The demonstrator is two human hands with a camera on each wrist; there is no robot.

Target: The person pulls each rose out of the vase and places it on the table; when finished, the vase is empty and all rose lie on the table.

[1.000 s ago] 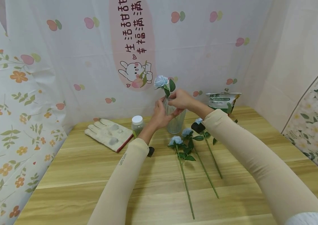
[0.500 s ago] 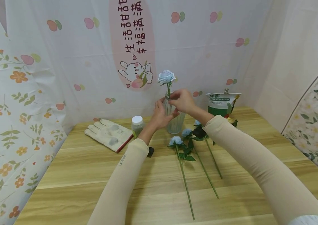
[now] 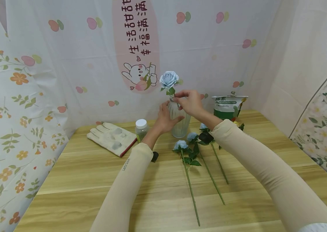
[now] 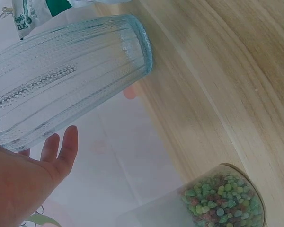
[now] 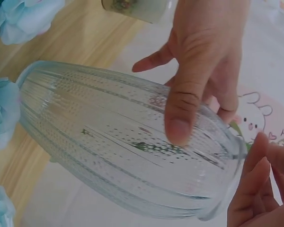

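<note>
A clear ribbed glass vase (image 3: 179,126) stands upright near the table's back. My left hand (image 3: 164,118) grips its upper side, thumb across the front and fingers round the far side. Above the vase's mouth shows a light blue artificial rose (image 3: 169,79) with green leaves, its stem going down into the neck. My right hand (image 3: 191,103) pinches that stem right at the rim. In the right wrist view, the right fingertips (image 5: 261,147) meet beside the rim, while the left thumb (image 5: 182,118) lies on the glass. The rose's head is outside both wrist views.
Several blue roses (image 3: 181,145) lie in front of the vase, stems toward the near edge. Left of it stand a white-capped jar (image 3: 141,129) of coloured granules and a cream work glove (image 3: 112,138). A clipped white-and-green bag (image 3: 228,106) stands behind at right.
The rose has turned, its bloom now facing forward and slightly left of where it was half a second ago. My right hand has shifted slightly at the rim; the left hand stays on the vase.
</note>
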